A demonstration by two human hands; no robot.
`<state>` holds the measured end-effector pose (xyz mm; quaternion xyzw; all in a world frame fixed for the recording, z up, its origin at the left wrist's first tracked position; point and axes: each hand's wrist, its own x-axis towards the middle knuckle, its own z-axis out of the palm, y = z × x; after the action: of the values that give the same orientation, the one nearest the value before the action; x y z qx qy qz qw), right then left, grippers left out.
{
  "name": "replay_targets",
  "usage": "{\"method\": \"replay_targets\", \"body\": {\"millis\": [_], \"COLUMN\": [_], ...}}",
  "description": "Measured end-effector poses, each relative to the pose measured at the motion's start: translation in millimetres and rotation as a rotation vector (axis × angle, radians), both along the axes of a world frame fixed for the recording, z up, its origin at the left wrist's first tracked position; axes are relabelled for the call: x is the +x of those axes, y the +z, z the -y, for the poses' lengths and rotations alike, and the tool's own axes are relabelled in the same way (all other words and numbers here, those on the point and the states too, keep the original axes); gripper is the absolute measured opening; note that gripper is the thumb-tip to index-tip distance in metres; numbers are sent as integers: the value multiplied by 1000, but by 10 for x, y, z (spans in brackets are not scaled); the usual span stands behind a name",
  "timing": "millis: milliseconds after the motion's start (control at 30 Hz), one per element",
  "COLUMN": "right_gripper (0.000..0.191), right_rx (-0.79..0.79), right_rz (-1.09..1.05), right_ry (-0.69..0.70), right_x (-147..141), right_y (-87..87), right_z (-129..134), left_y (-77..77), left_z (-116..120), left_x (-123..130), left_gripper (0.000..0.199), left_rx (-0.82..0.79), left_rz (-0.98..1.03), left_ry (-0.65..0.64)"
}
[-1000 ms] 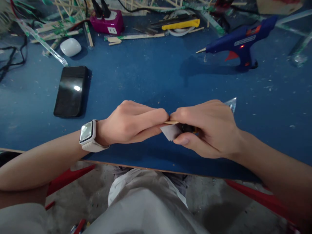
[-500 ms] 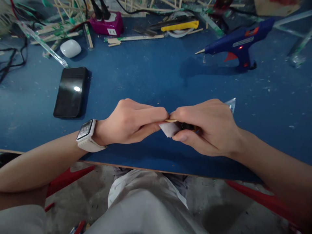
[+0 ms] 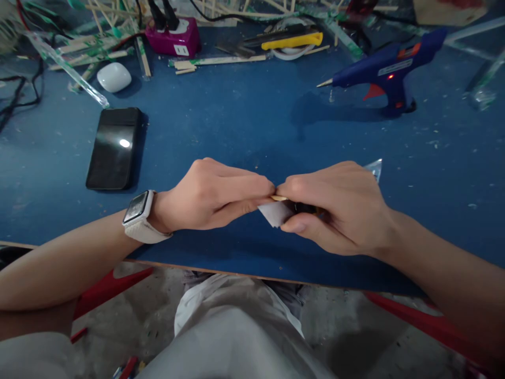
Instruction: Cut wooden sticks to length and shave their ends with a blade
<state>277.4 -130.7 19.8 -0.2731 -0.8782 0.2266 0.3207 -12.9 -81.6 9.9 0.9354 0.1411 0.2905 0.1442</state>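
Note:
At the front of the blue table (image 3: 221,131), my left hand (image 3: 216,197) and my right hand (image 3: 339,208) meet, fingertips almost touching. Between them shows the end of a thin wooden stick (image 3: 279,198), pinched by my left thumb and forefinger. Below it a pale grey flat piece (image 3: 275,213) with a jagged lower edge sticks out from my right thumb and forefinger. A dark part sits behind that piece inside my right hand; its kind is hidden by the fingers. My left wrist wears a watch with a white band (image 3: 145,218).
A blue glue gun (image 3: 386,68) with a lit red light stands at the back right. On the left lie a black phone (image 3: 114,150) and a white case (image 3: 114,77). Behind are a purple power adapter (image 3: 173,39), a yellow-handled cutter (image 3: 292,41) and several wooden sticks (image 3: 229,60).
The grey piece has tilted slightly and dipped a little lower at my right thumb. Both hands stay in nearly the same place, still closed.

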Motion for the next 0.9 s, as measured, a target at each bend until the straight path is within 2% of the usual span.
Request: {"method": "replay_targets", "body": {"millis": [100,233,300,433,500,567,767,900], "right_gripper": [67,69,68,68,70,71,72,71], "right_rx": [2,-6,-13,-8,-15,-25,-47,-59], "right_rz": [3,-12,-25,-35,-26,-17,-50,-80], "right_ry": [-2,0,7,14,19,21,42,40], "right_x": [4,-10,-19,-32,-32,-31,-41,-51], "right_y": [0,13,13,-8,-19,-27,-33,-32], "right_z": [3,3,0,-10,-14,-14,-4,0], "left_y": [-14,-36,-35,-21,-18,-19,-37,-66], "left_z": [-16,-39,-43,-53,-64,-73,-65,-78], "left_x": [3,6,-1,-6,2,14,36,39], "left_gripper": [34,22,23,56,64,61,35,39], "left_rx": [9,8,13,14,2,5,18,39], "left_rz": [-8,88,70,-58,-83,-69,80,85], "left_ry": [-6,-76,-73,-24,-25,-39,-93,-92]}}
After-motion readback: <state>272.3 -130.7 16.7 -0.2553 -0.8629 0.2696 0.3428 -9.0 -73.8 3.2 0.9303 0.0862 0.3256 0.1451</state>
